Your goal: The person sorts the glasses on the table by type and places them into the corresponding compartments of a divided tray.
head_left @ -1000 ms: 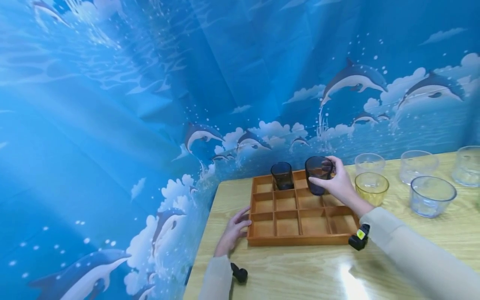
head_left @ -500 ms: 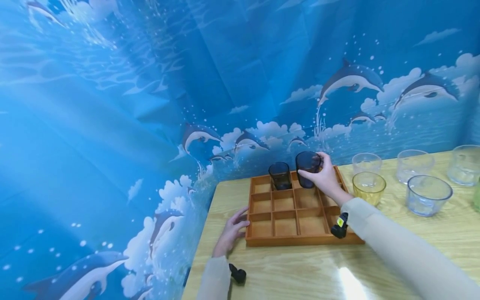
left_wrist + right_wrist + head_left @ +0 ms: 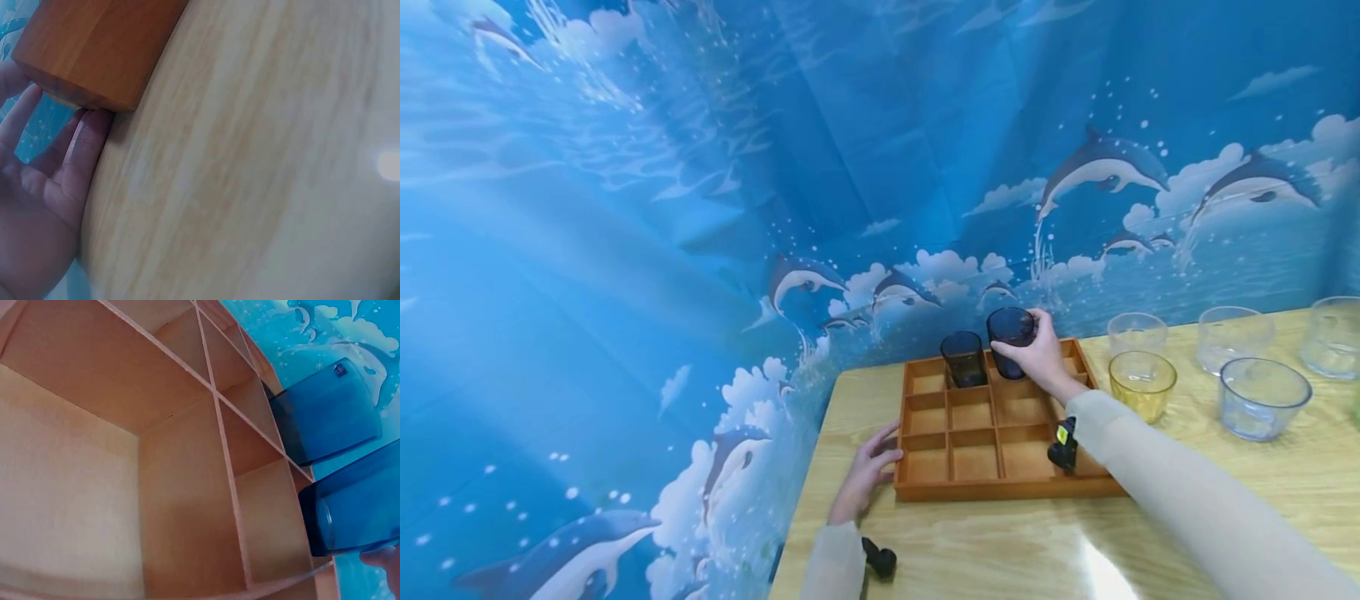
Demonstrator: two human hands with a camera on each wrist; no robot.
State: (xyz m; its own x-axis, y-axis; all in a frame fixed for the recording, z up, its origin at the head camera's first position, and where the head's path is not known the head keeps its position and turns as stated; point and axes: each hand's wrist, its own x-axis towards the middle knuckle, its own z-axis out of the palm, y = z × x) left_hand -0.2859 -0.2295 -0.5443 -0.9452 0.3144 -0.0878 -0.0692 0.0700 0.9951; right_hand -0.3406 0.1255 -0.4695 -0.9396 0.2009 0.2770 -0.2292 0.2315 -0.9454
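Observation:
My right hand (image 3: 1036,354) grips a dark tinted drinking glass (image 3: 1009,329) by its side, thumb in front. The glass stands upright at the third compartment of the back row of a wooden divided tray (image 3: 985,489). In the right wrist view the base of this glass (image 3: 356,506) is at the back partitions; whether it touches the compartment floor I cannot tell. A second dark glass (image 3: 964,360) sits in the compartment to its left. My left hand (image 3: 867,473) rests against the tray's left wall, its fingers (image 3: 81,153) fairly straight and touching the wood.
Right of the tray stand a yellow glass bowl (image 3: 1142,387), a bluish glass bowl (image 3: 1264,404) and several clear glasses (image 3: 1234,340). A blue dolphin-print curtain (image 3: 880,167) hangs behind the wooden table (image 3: 1000,550).
My right hand has carried the dark glass left and a little back, to the back row beside the other dark glass. My left hand stays at the tray's side.

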